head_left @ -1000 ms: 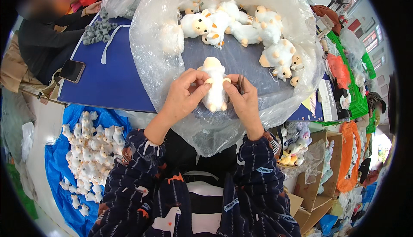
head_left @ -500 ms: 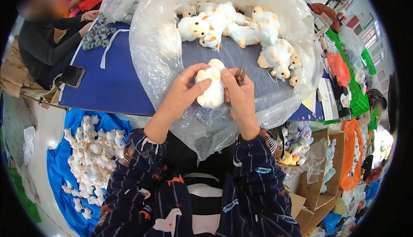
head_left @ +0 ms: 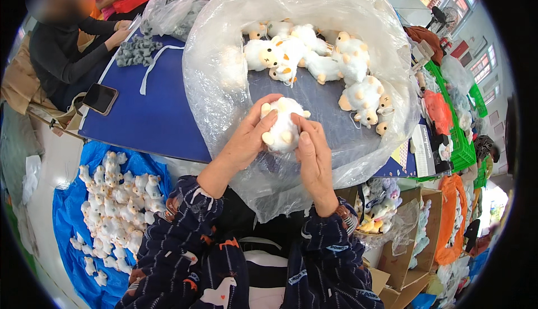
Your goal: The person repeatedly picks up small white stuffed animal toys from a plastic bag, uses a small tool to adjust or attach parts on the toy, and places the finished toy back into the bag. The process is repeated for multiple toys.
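Note:
A small white plush animal (head_left: 282, 127) with cream-coloured feet is held over the mouth of a big clear plastic bag. My left hand (head_left: 251, 133) is closed round its left side, the thumb pressed on its front. From the other side my right hand (head_left: 315, 155) grips it with bent fingers, its thumb lying lower and off the toy. No tool shows in the right hand; its palm side is hidden. Just beyond, inside the plastic bag (head_left: 210, 84), lie several finished-looking white plush animals (head_left: 290, 51) with dark eyes and thin white loops.
A blue table (head_left: 145, 124) carries a phone (head_left: 101, 99), a white strap (head_left: 150, 68) and grey plush pieces (head_left: 138, 51). Down left, a blue sheet (head_left: 67, 213) holds many white plush pieces. A co-worker (head_left: 67, 45) sits far left. Cardboard boxes (head_left: 426, 219) stand down right.
The plush animal has been turned in my hands and now sits lower against the bag. The small snips seen in my right hand are no longer visible. The view has shifted slightly.

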Motion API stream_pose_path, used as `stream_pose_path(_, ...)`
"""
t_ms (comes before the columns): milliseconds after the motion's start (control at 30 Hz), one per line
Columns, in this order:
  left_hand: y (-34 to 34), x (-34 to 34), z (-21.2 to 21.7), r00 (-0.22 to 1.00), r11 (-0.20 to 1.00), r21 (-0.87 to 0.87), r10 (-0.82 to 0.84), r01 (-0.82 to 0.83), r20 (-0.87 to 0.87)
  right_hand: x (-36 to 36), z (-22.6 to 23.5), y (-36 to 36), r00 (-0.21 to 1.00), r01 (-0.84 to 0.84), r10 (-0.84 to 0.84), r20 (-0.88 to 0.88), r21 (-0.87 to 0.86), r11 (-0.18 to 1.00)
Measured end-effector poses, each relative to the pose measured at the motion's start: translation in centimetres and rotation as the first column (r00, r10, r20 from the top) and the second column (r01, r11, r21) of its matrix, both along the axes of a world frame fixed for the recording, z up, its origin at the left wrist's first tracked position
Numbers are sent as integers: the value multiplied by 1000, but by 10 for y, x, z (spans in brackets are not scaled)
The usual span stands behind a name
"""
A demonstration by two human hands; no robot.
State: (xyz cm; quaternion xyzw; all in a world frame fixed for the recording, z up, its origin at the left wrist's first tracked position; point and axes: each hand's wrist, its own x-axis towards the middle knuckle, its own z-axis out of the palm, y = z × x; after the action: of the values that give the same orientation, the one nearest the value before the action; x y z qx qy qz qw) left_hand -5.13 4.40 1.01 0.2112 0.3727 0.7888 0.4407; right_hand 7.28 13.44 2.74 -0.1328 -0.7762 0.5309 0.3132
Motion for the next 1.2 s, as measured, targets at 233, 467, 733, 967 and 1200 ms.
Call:
stream_pose_path(233,4,4,1,980,983,-31,177,-180,-89,23,5,-21,972,234,-208,-110,543,806)
stream_pose_path(467,7,10,6,970,973,-74,207,-217,-124,20,3,-19,952,301,-258,-162,632,714)
stream_pose_path(733,4,12,6,990,998,-20,58,-61,-129,17,6,-19,938,343,-305,-167,578,740)
stream_pose_path(967,5,12,5,995,1000,-12,-2,1,-103,18,7,-13,943,330,-288,-166,565,756)
stream_pose_path(1200,8,15,8,997,999,-26,31,-33,-69,18,4,-7,936,350,-286,-204,604,716)
